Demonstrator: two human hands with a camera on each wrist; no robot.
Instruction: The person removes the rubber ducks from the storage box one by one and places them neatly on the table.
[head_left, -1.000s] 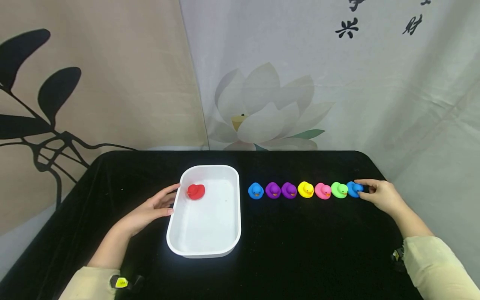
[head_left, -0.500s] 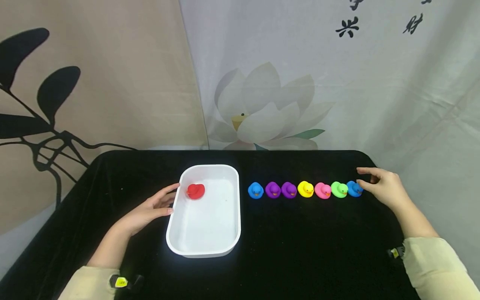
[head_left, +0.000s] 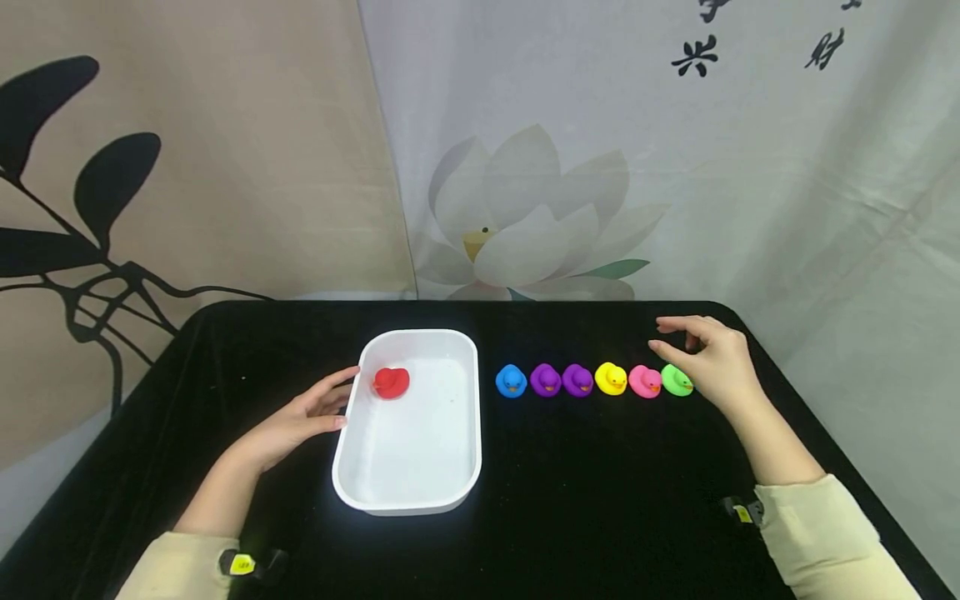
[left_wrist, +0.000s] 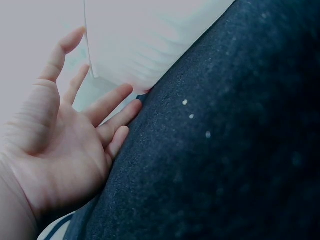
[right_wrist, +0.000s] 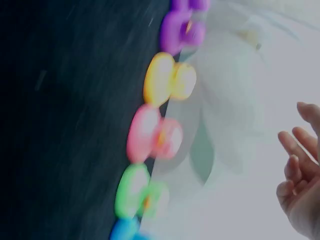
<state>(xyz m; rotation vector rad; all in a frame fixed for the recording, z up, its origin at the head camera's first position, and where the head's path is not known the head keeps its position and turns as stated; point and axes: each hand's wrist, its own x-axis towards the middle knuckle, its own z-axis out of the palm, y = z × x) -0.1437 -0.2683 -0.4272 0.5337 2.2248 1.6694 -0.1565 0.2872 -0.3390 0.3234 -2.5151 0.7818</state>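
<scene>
My left hand touches the left side of a white tray with extended fingers. In the left wrist view its fingertips meet the tray wall. A red rubber duck lies inside the tray at the upper left. My right hand hovers over the right end of a duck row, thumb and fingers apart, holding nothing. Nearest below it is a green duck. A blue duck shows in the right wrist view beside the green one; in the head view the hand hides it.
Leftward along the row are a pink duck, a yellow duck, two purple ducks and another blue duck. They stand on a black cloth covering the table. A printed curtain hangs behind.
My right hand has let go of the blue duck at the row's right end, lifted, and moved left over the green duck. The left hand, tray and ducks stay put.
</scene>
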